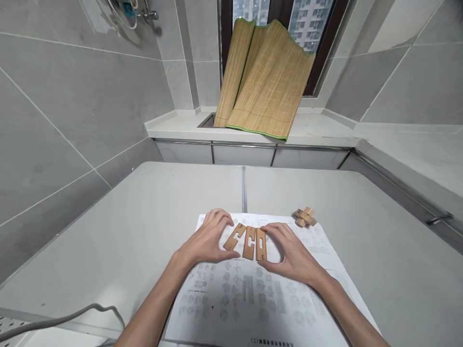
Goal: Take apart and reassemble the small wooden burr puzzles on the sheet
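Three flat wooden puzzle pieces lie side by side on a printed sheet. The left piece is tilted and has a notch cut into it. The middle piece also has a notched cutout, while the right piece has a closed slot and a number near its lower end. My left hand curves around the left piece, thumb and fingers apart; whether it touches the wood is unclear. At the two ends of the right piece, my right hand has its thumb below and fingertips above, gripping it.
An assembled wooden burr puzzle sits at the sheet's upper right edge. The sheet lies on a white table with a seam down its middle. A grey cable runs at lower left. Behind, a bamboo mat leans by the window above a counter.
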The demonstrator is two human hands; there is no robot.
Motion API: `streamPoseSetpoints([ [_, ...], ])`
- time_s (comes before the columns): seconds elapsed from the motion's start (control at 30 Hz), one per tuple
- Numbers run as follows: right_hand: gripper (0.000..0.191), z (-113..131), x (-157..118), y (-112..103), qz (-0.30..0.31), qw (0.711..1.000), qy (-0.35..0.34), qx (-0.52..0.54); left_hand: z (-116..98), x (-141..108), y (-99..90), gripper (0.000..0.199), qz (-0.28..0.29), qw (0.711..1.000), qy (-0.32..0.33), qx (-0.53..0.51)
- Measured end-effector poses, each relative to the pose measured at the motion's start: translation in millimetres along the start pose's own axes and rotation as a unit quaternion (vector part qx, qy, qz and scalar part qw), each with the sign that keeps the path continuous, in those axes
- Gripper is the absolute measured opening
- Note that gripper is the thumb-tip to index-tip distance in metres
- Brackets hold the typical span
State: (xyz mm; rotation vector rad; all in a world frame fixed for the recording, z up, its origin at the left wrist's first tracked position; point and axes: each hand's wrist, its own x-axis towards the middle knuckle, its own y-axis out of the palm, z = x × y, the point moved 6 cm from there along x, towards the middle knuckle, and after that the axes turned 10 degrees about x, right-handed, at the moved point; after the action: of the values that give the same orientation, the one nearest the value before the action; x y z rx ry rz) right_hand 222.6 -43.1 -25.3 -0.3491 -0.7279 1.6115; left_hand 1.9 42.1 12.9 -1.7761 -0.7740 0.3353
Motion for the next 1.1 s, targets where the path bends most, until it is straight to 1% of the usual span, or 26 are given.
streamPoseSetpoints([
  [0.1,0.07,-1.8,0.0,-4.0,-0.027,0.999,0.013,0.014,7.2,0.0,-5.4,0.039,-0.009,0.999,-0.021,0.026],
  [0.17,0.074,-4.1,-0.3,-7.1,-0.049,0.998,0.025,0.028,8.4,0.3,-6.4,0.023,-0.021,0.999,-0.026,0.037],
  [0.27,0.077,-7.7,-0.6,-10.8,-0.073,0.995,0.044,0.059,5.1,0.9,-3.2,0.013,-0.027,0.999,-0.018,0.039],
  [0.37,0.073,-8.8,0.1,-14.3,-0.091,0.991,0.044,0.092,-0.6,2.4,0.3,0.016,-0.027,0.999,-0.014,0.017],
  [0.43,0.07,-9.0,0.9,-17.0,-0.105,0.987,0.035,0.114,-4.1,4.2,2.3,0.023,-0.024,0.999,-0.029,-0.016],
  [0.53,0.064,-10.7,2.5,-20.4,-0.123,0.978,0.02,0.164,-9.2,7.0,10.4,0.036,0.004,0.99,-0.076,-0.122],
  [0.6,0.059,-13.2,3.7,-21.8,-0.13,0.967,0.013,0.218,-14.6,8.2,19.2,0.043,0.025,0.967,-0.099,-0.233],
  [0.63,0.058,-14.7,4.3,-22.2,-0.131,0.959,0.011,0.249,-18.3,8.8,24.1,0.044,0.037,0.947,-0.102,-0.301],
  [0.67,0.058,-16.1,4.9,-22.4,-0.13,0.951,0.011,0.282,-22.6,9.2,29.2,0.045,0.054,0.921,-0.102,-0.372],
  [0.73,0.063,-18.5,5.9,-22.4,-0.125,0.931,0.015,0.342,-31.8,9.8,38.5,0.044,0.093,0.859,-0.098,-0.494],
  [0.77,0.066,-19.3,6.1,-22.1,-0.121,0.922,0.019,0.368,-36.0,9.9,41.9,0.044,0.113,0.832,-0.097,-0.534],
  [0.8,0.069,-19.9,6.2,-21.7,-0.118,0.913,0.023,0.391,-39.6,10.0,44.2,0.044,0.127,0.814,-0.096,-0.559],
  [0.83,0.072,-20.0,6.3,-21.1,-0.113,0.904,0.028,0.41,-42.7,10.2,45.3,0.043,0.135,0.802,-0.094,-0.574],
  [0.93,0.08,-18.2,6.5,-17.8,-0.093,0.888,0.04,0.449,-49.7,11.3,45.5,0.043,0.143,0.785,-0.084,-0.597],
  [1.0,0.085,-16.0,6.7,-14.9,-0.075,0.884,0.044,0.459,-52.5,11.6,45.3,0.043,0.146,0.777,-0.08,-0.607],
  [1.1,0.086,-13.9,6.8,-12.3,-0.058,0.884,0.044,0.462,-53.4,10.8,45.7,0.045,0.152,0.77,-0.081,-0.615],
])
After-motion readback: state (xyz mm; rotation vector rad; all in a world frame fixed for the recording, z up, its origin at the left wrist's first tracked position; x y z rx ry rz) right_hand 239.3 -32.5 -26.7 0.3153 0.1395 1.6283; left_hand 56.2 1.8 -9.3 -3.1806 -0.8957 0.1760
